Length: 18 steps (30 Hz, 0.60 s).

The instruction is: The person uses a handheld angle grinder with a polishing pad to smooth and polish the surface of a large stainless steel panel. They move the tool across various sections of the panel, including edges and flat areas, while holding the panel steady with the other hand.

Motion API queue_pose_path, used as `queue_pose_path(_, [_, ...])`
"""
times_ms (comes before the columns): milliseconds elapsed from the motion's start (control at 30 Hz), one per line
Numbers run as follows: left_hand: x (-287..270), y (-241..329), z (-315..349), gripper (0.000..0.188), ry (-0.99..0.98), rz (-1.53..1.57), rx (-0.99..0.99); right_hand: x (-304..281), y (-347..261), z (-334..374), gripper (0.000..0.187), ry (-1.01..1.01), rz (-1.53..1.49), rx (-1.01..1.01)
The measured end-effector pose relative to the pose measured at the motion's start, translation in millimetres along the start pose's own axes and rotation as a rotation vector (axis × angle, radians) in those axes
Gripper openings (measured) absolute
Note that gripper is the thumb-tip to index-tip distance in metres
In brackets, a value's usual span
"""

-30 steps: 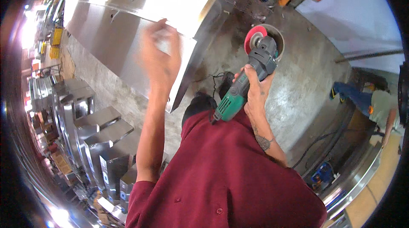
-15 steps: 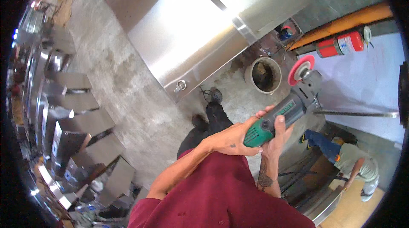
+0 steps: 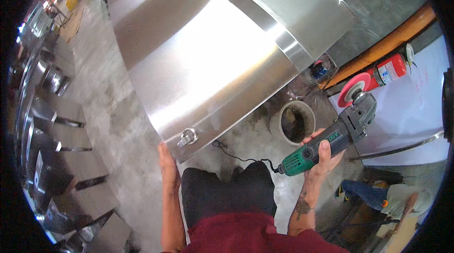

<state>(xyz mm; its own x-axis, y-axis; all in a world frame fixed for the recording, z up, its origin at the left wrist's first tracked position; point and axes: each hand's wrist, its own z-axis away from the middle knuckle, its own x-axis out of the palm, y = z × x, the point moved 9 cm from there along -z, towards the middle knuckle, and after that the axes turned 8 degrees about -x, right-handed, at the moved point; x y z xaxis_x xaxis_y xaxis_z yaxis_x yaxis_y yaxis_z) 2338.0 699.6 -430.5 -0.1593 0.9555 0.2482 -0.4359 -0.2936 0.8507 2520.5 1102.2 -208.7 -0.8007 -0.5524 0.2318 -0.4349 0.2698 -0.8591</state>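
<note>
My right hand (image 3: 323,161) is wrapped round the green and black body of an angle grinder (image 3: 314,151), thumb on top. A round pink disc (image 3: 353,89) is fitted at its far end, tilted up, and nothing touches the disc. My left hand (image 3: 169,168) is at the near left corner of a large, shiny sheet-metal panel (image 3: 208,71). Its fingers lie close together along the panel's end edge, partly hidden there. A metal ring latch (image 3: 187,136) sits on the panel near that corner.
The grinder's black cord (image 3: 241,159) runs under the panel. A round bucket (image 3: 292,121) stands beside the grinder. Bent metal pieces (image 3: 71,144) line the left side. At right are a red fire extinguisher (image 3: 388,69) and a bending person (image 3: 395,201).
My left hand has let go of the grinder and moved left to the panel's corner. My right hand still holds the grinder, now slightly farther right. The panel appears closer and larger.
</note>
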Motion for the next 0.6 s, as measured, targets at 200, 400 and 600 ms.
queue_pose_path(200, [29,-123,25,0.06,-0.541,0.684,0.014,-68,45,35,0.065,-0.071,-0.036,-0.163])
queue_pose_path(400, [36,-156,90,0.073,-0.718,0.924,0.385,-149,52,69,0.062,-0.153,-0.095,-0.279])
queue_pose_path(600, [15,-205,172,0.06,-0.292,0.522,0.755,-233,52,120,0.079,-0.183,-0.007,-0.462])
